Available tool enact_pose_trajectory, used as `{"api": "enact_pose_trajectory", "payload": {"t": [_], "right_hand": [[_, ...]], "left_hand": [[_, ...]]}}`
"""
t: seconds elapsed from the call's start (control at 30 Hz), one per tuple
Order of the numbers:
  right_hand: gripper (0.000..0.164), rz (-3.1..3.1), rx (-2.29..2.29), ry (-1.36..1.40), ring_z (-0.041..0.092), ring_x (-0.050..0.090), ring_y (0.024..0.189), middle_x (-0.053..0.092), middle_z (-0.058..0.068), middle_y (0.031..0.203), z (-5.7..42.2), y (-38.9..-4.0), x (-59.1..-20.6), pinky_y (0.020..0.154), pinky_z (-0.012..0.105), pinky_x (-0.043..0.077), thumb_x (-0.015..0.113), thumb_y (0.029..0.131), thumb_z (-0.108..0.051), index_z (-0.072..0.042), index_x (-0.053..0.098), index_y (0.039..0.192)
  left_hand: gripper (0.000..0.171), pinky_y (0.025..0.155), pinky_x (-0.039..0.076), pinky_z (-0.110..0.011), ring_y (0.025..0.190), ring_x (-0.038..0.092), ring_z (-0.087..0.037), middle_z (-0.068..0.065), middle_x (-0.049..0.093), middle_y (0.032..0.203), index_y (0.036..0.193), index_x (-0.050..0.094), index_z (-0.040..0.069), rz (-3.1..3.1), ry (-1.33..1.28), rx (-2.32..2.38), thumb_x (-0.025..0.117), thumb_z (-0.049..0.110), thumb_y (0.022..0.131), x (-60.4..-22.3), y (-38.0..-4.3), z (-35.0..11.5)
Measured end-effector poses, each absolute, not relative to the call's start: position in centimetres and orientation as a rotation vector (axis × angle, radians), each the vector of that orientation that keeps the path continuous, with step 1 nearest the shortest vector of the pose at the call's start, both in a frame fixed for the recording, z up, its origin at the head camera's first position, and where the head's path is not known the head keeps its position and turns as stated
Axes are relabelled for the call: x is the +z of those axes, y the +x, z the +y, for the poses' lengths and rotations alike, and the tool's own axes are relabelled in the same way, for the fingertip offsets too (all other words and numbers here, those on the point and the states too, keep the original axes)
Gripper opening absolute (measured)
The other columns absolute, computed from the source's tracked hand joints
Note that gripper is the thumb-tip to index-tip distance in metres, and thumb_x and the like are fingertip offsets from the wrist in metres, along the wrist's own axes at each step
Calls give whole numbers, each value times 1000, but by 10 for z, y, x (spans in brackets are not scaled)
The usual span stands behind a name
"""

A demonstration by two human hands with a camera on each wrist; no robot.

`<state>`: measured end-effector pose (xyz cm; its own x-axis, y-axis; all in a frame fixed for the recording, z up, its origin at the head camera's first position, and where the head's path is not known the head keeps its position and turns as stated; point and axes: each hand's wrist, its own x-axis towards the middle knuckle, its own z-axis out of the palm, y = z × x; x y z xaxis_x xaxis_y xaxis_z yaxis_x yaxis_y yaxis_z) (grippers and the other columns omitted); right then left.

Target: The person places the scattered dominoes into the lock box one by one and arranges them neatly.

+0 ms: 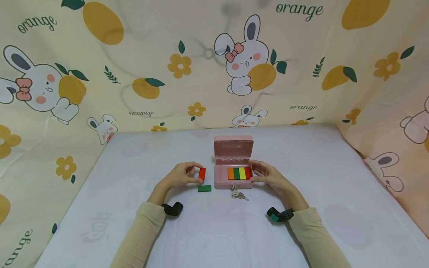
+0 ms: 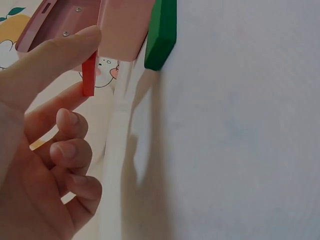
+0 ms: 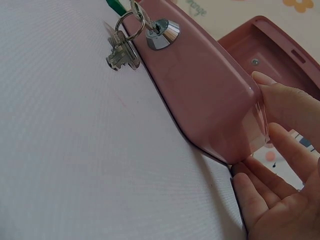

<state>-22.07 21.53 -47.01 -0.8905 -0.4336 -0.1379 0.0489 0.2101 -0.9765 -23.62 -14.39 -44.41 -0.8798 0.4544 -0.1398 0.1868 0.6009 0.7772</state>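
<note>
Between thumb and index finger, my left hand (image 1: 181,174) pinches a red rectangular block (image 1: 202,174). The block stands on its short end in the left wrist view, its top partly covered by the thumb. Just in front of that hand lies a green block (image 1: 204,188). A pink metal cash box (image 1: 221,178) stands to the right with its lid raised. Inside, a row of orange, green, yellow and red blocks (image 1: 242,173) sits toward the right wall. My right hand (image 1: 269,175) touches the box's right side, thumb at the rim and fingers fairly straight.
Keys on a ring (image 1: 240,195) hang from the lock (image 3: 162,35) on the box's front and lie against the white tabletop (image 1: 214,230). Patterned cloth (image 1: 144,56) with rabbits and oranges hangs behind and beside the table. Each wrist wears a black device (image 1: 172,209).
</note>
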Motion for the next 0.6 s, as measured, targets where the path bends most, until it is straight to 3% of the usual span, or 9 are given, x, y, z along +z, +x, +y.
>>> {"api": "enact_pose_trajectory", "payload": {"t": [0.6], "right_hand": [[71, 2097, -1740, -334, 38, 21, 149, 26, 19, 159, 215, -221, -471, 113, 37, 25, 67, 88, -11, -4, 31, 149]], "left_hand": [[46, 67, 35, -23, 76, 43, -13, -1, 46, 80, 119, 64, 11, 2576, 564, 1178, 80, 26, 78, -437, -229, -137]]}}
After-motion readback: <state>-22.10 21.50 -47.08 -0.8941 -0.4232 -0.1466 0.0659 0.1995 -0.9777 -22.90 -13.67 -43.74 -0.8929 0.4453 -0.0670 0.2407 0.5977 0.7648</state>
